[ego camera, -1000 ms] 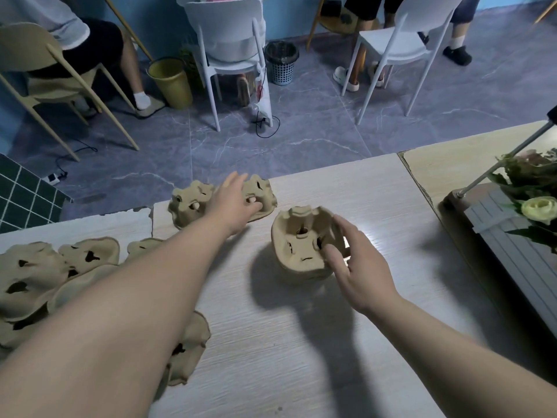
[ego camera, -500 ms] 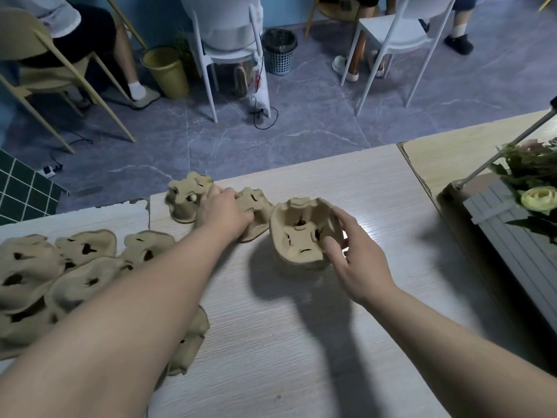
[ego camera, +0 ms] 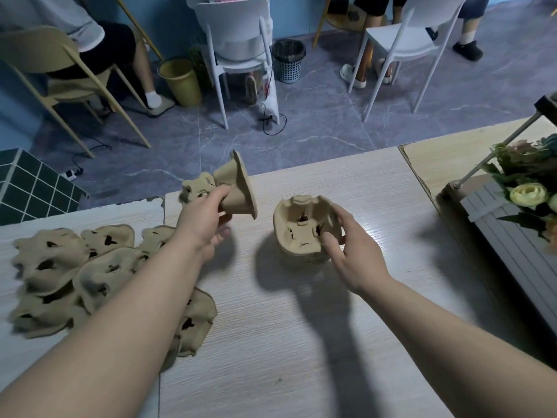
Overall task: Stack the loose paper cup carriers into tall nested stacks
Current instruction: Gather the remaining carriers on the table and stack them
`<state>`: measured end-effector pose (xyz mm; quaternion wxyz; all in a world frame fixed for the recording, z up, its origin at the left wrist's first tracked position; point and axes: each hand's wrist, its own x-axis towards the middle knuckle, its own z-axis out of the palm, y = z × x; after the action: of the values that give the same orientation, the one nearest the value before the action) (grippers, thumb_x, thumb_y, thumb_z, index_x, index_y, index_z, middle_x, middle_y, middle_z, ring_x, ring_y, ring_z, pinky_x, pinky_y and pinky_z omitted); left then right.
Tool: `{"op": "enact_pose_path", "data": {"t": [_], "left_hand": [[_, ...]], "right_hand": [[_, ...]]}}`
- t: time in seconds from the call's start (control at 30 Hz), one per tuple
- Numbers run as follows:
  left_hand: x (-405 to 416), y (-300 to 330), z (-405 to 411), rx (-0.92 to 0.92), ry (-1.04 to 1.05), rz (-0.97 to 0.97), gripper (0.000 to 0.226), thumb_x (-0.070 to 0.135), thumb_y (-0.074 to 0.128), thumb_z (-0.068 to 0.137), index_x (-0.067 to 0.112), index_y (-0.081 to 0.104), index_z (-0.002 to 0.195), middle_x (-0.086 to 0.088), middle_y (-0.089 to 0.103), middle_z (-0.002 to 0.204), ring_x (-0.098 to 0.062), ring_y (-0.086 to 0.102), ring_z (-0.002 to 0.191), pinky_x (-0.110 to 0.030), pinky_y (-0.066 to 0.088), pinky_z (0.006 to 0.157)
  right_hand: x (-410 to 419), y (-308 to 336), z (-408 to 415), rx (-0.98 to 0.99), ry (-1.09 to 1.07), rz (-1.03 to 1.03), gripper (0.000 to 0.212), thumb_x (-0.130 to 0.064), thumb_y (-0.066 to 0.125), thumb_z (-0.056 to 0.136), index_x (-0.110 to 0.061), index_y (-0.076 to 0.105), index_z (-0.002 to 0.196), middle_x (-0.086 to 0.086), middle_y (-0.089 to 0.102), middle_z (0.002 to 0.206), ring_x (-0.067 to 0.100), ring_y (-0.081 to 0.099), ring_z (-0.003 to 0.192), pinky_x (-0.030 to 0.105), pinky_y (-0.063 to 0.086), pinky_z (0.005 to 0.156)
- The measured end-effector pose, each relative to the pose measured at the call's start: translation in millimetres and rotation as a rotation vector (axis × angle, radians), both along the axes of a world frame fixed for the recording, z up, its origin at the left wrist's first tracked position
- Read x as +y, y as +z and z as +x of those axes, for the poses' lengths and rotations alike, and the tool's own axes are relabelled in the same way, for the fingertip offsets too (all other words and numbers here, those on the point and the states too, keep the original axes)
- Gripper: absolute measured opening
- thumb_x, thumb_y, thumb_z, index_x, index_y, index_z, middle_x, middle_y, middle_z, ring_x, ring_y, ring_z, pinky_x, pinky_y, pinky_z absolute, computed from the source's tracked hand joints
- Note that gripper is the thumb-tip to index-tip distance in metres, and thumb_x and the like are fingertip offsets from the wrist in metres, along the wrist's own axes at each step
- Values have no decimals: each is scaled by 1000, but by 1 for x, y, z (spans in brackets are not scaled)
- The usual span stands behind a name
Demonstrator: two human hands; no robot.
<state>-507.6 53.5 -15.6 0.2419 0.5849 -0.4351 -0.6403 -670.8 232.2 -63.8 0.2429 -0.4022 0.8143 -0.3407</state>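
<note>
My left hand (ego camera: 205, 218) grips a brown pulp cup carrier (ego camera: 238, 185) and holds it tilted on edge above the table, left of the stack. A short nested stack of carriers (ego camera: 298, 227) stands mid-table, its cups facing up. My right hand (ego camera: 349, 245) holds the stack's right rim, thumb on the near side. One more loose carrier (ego camera: 193, 191) lies behind my left hand at the table's far edge. Several loose carriers (ego camera: 75, 267) lie heaped at the left.
A grey slatted box with flowers (ego camera: 527, 200) and a metal rod stand at the right. The white wood-grain table (ego camera: 301, 342) ends just beyond the carriers. Chairs, bins and seated people are on the floor behind.
My left hand has closed on the far carrier, lifted it off the table and tipped it on edge. My right hand stayed on the stack.
</note>
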Motion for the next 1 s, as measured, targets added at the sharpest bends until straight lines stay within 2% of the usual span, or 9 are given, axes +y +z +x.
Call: {"op": "enact_pose_path", "data": {"t": [0.1, 0.2, 0.33, 0.43, 0.63, 0.77, 0.87, 0.93, 1.0], "left_hand": [[13, 16, -5, 134, -63, 74, 19, 37, 55, 95, 24, 61, 82, 5, 64, 80, -15, 61, 81, -30, 43, 68], [26, 24, -13, 183, -188, 116, 20, 37, 47, 99, 24, 61, 93, 3, 66, 86, -11, 65, 68, -28, 47, 65], [43, 20, -23, 132, -308, 175, 25, 32, 44, 101, 20, 61, 87, 1, 64, 76, -13, 56, 60, -21, 47, 54], [51, 16, -25, 36, -317, 171, 19, 27, 49, 100, 18, 61, 88, 0, 68, 75, -12, 65, 60, -22, 49, 54], [52, 19, -29, -118, -221, -29, 16, 18, 51, 97, 15, 63, 88, -3, 65, 86, -12, 63, 71, -24, 45, 59], [50, 21, -29, -156, -191, -294, 34, 47, 65, 87, 14, 61, 80, 2, 63, 77, -19, 61, 70, -33, 49, 67], [59, 24, -31, -215, -315, -356, 48, 64, 72, 56, 21, 63, 78, 2, 72, 77, -22, 70, 79, -41, 55, 78], [62, 22, -33, -223, -328, -357, 45, 55, 73, 52, 24, 63, 83, 1, 73, 78, -22, 72, 81, -44, 57, 81], [61, 18, -34, -209, -317, -363, 28, 37, 73, 62, 24, 63, 86, 2, 71, 73, -23, 72, 79, -46, 57, 82]], "right_hand": [[1, 2, 0, -9, 5, 2, 55, -35, 49, 93, -50, 25, 140, -23, 48, 134, 10, 58, 106, 34, 47, 82], [2, 3, 1, -1, 16, 11, 55, -37, 49, 93, -51, 23, 140, -21, 49, 134, 11, 59, 105, 32, 46, 79], [2, 6, 0, -2, 19, 37, 57, -36, 48, 92, -51, 22, 141, -18, 50, 133, 13, 59, 107, 35, 49, 85], [2, 10, 1, 0, 26, 32, 59, -31, 49, 91, -48, 25, 142, -19, 49, 134, 12, 57, 108, 32, 47, 81], [3, 13, 0, -5, 46, 29, 63, -26, 48, 88, -48, 25, 142, -22, 47, 135, 11, 57, 106, 34, 49, 80], [4, 13, 0, -12, 45, 23, 60, -29, 47, 89, -50, 25, 141, -24, 49, 131, 10, 58, 103, 34, 50, 79], [6, 13, 0, -8, 39, 25, 59, -29, 48, 89, -48, 27, 140, -21, 50, 130, 11, 58, 102, 35, 49, 80], [7, 14, 1, -12, 33, 19, 58, -29, 49, 88, -47, 28, 139, -22, 51, 128, 10, 58, 101, 36, 50, 81], [9, 14, 1, -14, 31, 14, 57, -30, 50, 88, -45, 30, 139, -21, 51, 126, 9, 59, 99, 35, 50, 82]]}}
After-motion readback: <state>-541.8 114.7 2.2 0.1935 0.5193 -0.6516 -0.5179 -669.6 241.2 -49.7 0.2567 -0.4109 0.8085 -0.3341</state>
